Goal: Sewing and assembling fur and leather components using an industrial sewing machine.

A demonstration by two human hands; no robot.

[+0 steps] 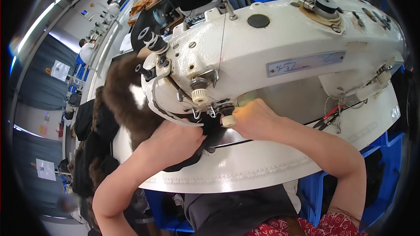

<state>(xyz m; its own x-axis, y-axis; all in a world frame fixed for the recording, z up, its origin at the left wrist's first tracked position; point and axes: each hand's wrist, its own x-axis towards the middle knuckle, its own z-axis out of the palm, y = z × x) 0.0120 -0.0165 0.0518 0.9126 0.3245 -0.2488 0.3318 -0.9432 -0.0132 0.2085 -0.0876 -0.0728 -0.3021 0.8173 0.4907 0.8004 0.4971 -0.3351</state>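
One white sewing machine [280, 48] fills the middle of the view, its long arm running from the right side to its head at the left, and it stands on one pale counter [262, 166] with a printed scale along the near edge. Under the head lies one piece of black fabric [205, 142], and joined to it, going away to the left and over the counter edge, is one brown fur piece [127, 100] with a small white patch. The long axis of this work goes from the needle place toward the far left, so it lies left of and slightly below the fingers of both hands. The left hand [175, 142] is the nearer one to the fur; it rests flat on the black fabric just in front of the head, the fingers pointing to the needle, but they are hidden under the head and I cannot tell if they are apart or pinching the cloth. The right hand [251, 116] comes from the right and is just behind the needle place, the fingers curled together near a small cream knob [228, 120]; whether they grip fabric is not visible. Two cream knobs are seen on the head, and one red-handled snips [328, 116] lies on the counter at the right, well apart from both hands.
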